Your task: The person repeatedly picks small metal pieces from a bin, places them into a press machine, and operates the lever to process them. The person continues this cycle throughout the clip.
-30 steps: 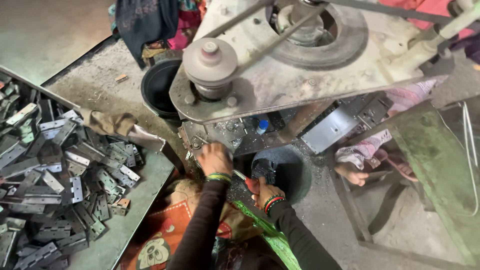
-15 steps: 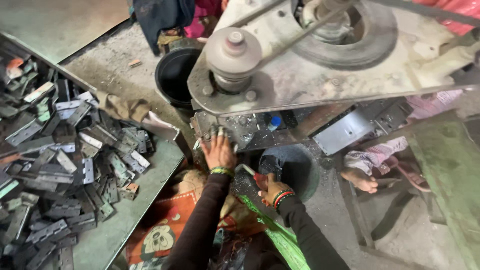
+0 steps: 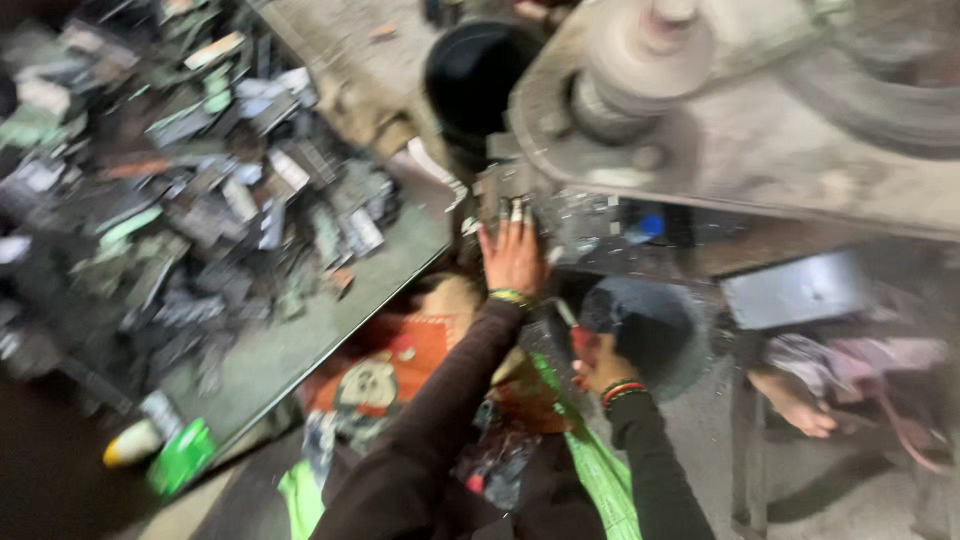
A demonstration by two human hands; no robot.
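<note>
Under the press (image 3: 760,130), left hand (image 3: 512,255) presses blurred, seemingly metal pieces (image 3: 560,225).

1. Left hand (image 3: 512,255): flat, fingers spread, pressed on small metal parts (image 3: 590,225) under grey machine plate.
2. Right hand (image 3: 600,362): closed round small red-handled tool (image 3: 570,325), blurred, beside dark round tub (image 3: 650,330).

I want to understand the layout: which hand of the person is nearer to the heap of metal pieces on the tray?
Left. The left hand reaches up to the machine's underside, just right of the metal pieces. The right hand is lower and farther right, beside the dark round bowl.
</note>
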